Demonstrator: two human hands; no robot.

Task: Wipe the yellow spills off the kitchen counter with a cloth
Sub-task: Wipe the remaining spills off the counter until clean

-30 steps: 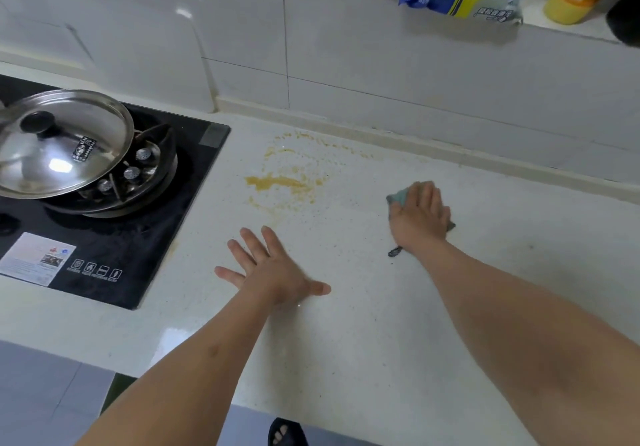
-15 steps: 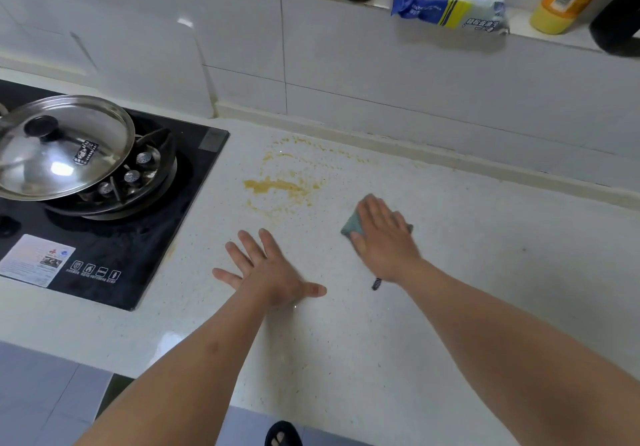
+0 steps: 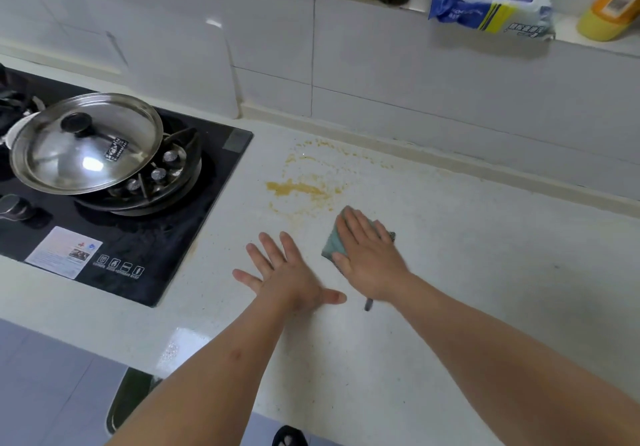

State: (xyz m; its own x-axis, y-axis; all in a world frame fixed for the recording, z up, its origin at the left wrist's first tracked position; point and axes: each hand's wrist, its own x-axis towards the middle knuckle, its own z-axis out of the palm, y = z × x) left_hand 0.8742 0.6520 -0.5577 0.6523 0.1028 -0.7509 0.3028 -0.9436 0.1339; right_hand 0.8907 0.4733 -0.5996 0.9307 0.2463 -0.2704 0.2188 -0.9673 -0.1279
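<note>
1. Both bare forearms are reaching forward from the bottom of the view over the white kitchen counter.
2. The left hand is lying palm-down on the bare counter, fingers splayed wide and holding nothing, thumb pointing right toward the other hand.
3. The right hand is pressing flat on a teal cloth, fingers straight and close together; the cloth is sitting under the fingers and palm, its edge peeking out on the left side and a darker corner beyond the fingertips on the right.
4. A thin dark strip is trailing out near the wrist (possibly a loop of the cloth, though it is too small to be sure).
5. The yellow spills are lying just beyond the cloth, the fingertips close to their near edge, specks scattering toward the wall.
6. To the left, a steel lid is resting tilted on the black stove.
7. On the far ledge, a wipes pack is sitting.
</note>
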